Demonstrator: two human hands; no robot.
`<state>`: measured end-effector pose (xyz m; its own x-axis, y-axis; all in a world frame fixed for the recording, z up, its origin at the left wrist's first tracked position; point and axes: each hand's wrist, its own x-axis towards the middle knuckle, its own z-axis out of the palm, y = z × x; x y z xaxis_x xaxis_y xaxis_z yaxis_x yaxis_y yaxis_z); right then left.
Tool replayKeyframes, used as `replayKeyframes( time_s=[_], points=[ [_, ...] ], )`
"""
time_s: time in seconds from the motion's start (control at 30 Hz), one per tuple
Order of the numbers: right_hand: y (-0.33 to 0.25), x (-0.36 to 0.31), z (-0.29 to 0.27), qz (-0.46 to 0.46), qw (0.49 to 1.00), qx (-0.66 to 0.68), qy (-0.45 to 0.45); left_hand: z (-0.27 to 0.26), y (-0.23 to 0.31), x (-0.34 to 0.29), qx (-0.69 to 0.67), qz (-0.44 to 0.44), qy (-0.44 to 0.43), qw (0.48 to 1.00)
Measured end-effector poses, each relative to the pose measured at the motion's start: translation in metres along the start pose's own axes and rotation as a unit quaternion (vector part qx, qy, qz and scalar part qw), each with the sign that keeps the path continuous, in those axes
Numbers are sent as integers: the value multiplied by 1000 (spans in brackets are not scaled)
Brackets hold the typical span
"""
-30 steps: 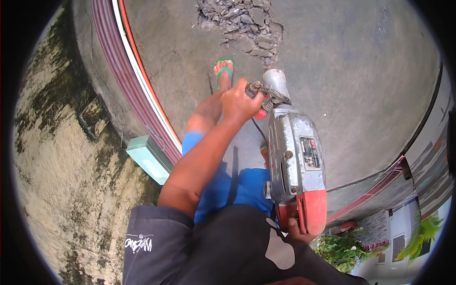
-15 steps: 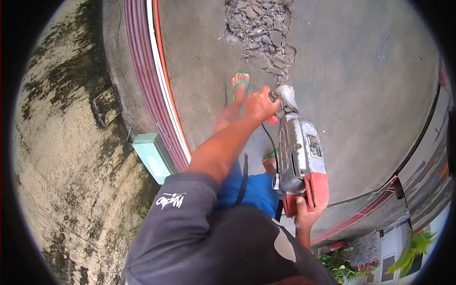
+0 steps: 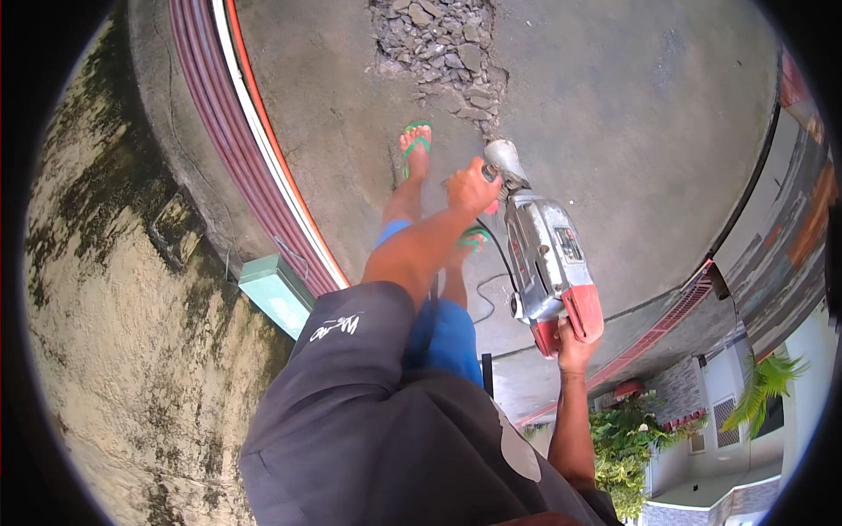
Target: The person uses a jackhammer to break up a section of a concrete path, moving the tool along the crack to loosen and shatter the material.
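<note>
A grey metal demolition hammer (image 3: 544, 241) with a red rear housing slants across the middle of the view. Around the side handle near its front end, my left hand (image 3: 472, 188) is closed. At the back, my right hand (image 3: 574, 352) grips the red rear handle, its fingers partly hidden by the housing. The hammer's nose points at the lower tip of a patch of broken concrete (image 3: 438, 57); its bit is hardly visible. A dark power cord (image 3: 498, 250) hangs beside the tool.
My feet in green flip-flops (image 3: 417, 140) stand on the concrete floor, left of the hammer. Reddish pipes (image 3: 224, 131), with white and orange ones, run along a stained wall (image 3: 132, 351). A pale green box (image 3: 279, 294) sits beside them. A red grate (image 3: 649, 333) lies at right.
The view has shifted, so the hammer and rubble sit further left and higher. More of my right forearm and right foot shows. Both hands keep their hold on the hammer.
</note>
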<state>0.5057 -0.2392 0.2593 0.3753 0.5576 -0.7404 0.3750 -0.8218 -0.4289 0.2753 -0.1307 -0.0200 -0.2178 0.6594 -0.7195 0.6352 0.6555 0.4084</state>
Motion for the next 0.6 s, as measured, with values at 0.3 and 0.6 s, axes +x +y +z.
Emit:
replayKeyframes(
  time_s=[0.3,0.6],
  points=[
    [-3,-5,15,-67,992,100,48,-14,6,8,25,60,-5,998],
    [9,1,0,-34,994,104,-3,-7,1,0,9,5,-22,1000]
  ],
)
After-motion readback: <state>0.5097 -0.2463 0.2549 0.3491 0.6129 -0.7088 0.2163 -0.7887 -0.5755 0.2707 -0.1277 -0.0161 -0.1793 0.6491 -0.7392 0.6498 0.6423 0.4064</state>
